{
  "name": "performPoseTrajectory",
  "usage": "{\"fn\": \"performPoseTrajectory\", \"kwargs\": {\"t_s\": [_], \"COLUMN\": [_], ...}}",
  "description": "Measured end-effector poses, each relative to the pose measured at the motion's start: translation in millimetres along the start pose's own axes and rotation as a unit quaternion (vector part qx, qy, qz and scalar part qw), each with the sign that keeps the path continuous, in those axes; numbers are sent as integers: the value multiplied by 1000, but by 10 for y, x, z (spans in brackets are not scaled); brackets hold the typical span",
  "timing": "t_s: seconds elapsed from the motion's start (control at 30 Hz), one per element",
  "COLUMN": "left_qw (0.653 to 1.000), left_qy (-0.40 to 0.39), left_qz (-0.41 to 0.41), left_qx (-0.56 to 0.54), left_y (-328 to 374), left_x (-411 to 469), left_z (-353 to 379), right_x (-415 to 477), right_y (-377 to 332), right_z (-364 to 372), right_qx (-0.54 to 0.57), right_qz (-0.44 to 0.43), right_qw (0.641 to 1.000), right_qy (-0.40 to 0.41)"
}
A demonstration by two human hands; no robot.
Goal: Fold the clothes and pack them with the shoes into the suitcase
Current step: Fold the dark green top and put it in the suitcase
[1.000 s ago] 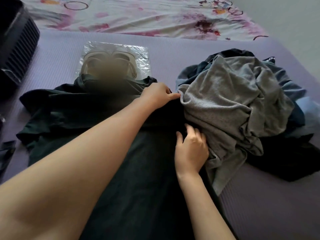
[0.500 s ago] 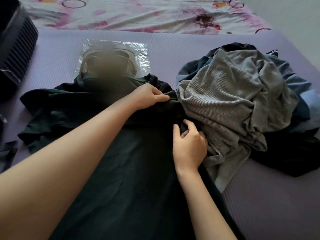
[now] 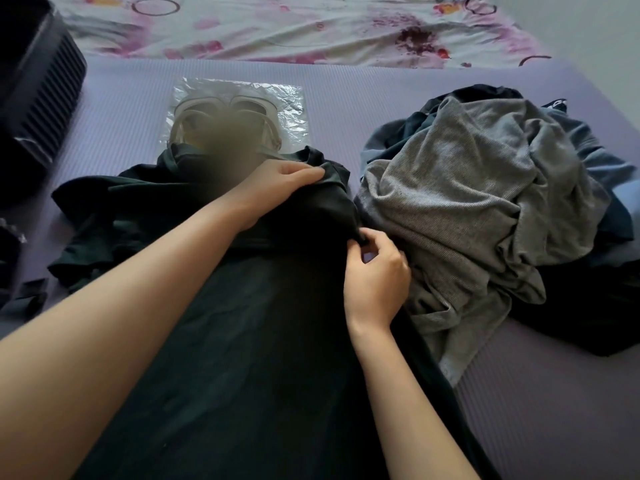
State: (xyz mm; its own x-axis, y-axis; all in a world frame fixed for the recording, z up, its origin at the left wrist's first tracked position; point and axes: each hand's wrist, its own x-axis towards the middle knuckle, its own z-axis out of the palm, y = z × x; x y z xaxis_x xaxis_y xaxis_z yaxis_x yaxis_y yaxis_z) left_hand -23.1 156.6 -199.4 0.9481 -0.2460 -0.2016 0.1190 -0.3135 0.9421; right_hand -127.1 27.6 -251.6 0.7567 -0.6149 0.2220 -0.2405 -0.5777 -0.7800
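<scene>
Dark green garment (image 3: pixel 242 341) spread lengthwise down the middle of a purple ribbed mat (image 3: pixel 554 410), lower part lying flat toward the viewer, upper part bunched and creased. Left hand (image 3: pixel 277 183) reaches across from the lower left, fingers and thumb closed in a pinch on a raised fold at the garment's top right corner. Right hand (image 3: pixel 377 275) sits lower on the same right edge, fingertips pinched together on a small tuck of the dark cloth, touching the clothes pile beside it. That pile lies right of the garment: a grey ribbed top (image 3: pixel 467 188) crumpled on top, blue pieces (image 3: pixel 602 157) under and behind it, a black piece (image 3: pixel 588 306) at the near right. Beyond the garment's upper end, a pair of pale strappy shoes (image 3: pixel 263 109) inside a clear plastic bag (image 3: pixel 291 105), flat on the mat; the middle of the shoes is blurred, and the garment's collar end overlaps the bag's near edge. Black ribbed suitcase (image 3: pixel 38 81) at far left, cut off by the frame; cannot tell what it holds. Floral sheet (image 3: pixel 311 32) runs along the far edge of the mat.
</scene>
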Motion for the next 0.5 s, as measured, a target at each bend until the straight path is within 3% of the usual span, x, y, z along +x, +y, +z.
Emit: {"fn": "performPoseTrajectory", "kwargs": {"t_s": [0.2,0.37,0.5], "left_qw": [992,985,965], "left_qy": [40,88,173], "left_qz": [23,135,154], "left_qx": [-119,57,125], "left_y": [153,316,196], "left_x": [313,591,604], "left_z": [303,580,520], "right_x": [40,107,25], "right_y": [-19,19,40], "right_z": [-72,-75,-43], "right_qx": [-4,-47,-130], "right_qz": [-26,-97,-245], "right_qw": [996,989,960], "right_qy": [90,98,39]}}
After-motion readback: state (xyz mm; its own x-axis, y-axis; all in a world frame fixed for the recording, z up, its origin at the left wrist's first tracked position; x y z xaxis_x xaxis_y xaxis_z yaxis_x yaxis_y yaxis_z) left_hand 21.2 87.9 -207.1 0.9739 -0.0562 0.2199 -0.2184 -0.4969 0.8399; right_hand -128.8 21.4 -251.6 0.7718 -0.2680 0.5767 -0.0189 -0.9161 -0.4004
